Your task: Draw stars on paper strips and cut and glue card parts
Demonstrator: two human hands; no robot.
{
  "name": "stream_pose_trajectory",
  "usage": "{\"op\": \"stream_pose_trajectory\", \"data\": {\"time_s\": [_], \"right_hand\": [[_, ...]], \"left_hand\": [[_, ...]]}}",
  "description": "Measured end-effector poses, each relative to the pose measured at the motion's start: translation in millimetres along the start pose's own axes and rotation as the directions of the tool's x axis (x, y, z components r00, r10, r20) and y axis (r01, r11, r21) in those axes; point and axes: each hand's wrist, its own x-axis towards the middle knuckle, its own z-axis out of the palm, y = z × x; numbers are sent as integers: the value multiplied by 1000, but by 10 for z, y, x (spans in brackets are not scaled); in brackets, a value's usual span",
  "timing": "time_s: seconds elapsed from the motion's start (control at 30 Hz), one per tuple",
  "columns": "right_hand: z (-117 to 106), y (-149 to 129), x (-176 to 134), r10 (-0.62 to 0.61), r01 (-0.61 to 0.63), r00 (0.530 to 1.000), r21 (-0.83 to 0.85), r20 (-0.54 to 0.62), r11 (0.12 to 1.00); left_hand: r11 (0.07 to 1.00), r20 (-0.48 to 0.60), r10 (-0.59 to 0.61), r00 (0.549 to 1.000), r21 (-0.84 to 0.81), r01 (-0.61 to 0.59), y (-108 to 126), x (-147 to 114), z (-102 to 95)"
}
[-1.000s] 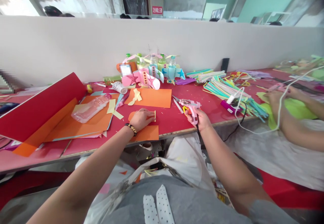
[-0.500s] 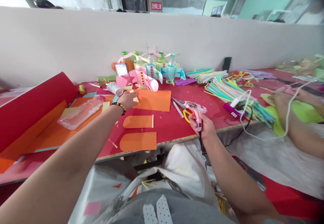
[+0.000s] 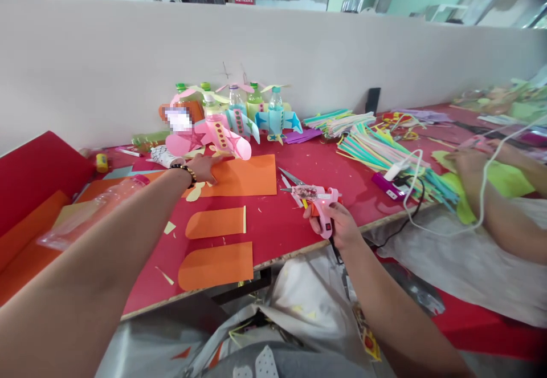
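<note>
My right hand [image 3: 342,225] is wrapped around the grip of a pink hot glue gun [image 3: 322,195], its nozzle pointing left above the red table. Beside the nozzle lie scissors [image 3: 291,177], their handles partly hidden by the gun. My left hand [image 3: 204,170] reaches over the left end of an orange paper sheet [image 3: 252,175], fingers stretched out and apart. Under its thumb side are pale yellow paper cutouts [image 3: 194,192]. Nearer me lie two orange round-ended strips, a smaller one [image 3: 213,223] with a thin yellow stick along its straight edge and a larger one [image 3: 217,265].
Bottle-and-paper airplanes [image 3: 222,133] stand along the wall. A clear plastic bottle [image 3: 94,212] lies left. Pastel strips [image 3: 380,153] and a purple power socket [image 3: 388,187] with a white cable lie right. Another person's arms [image 3: 482,173] are over green sheets at far right.
The glue gun has turned level and swung left in my right hand. My left hand has left the pale cutouts, which now lie below it. The whole view has shifted slightly.
</note>
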Motion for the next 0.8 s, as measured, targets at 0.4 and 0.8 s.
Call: {"op": "stream_pose_trajectory", "data": {"time_s": [0.4,0.8], "right_hand": [[6,-9,-1,-16,17,1000,5,-17,1000],[-11,10,1,-22,22,999,7,-26,1000]], "left_hand": [[989,-27,-146,989,12,147,-639,-292,-199],[917,-119,-397,910,3,400,-1122,-867,-117]]}}
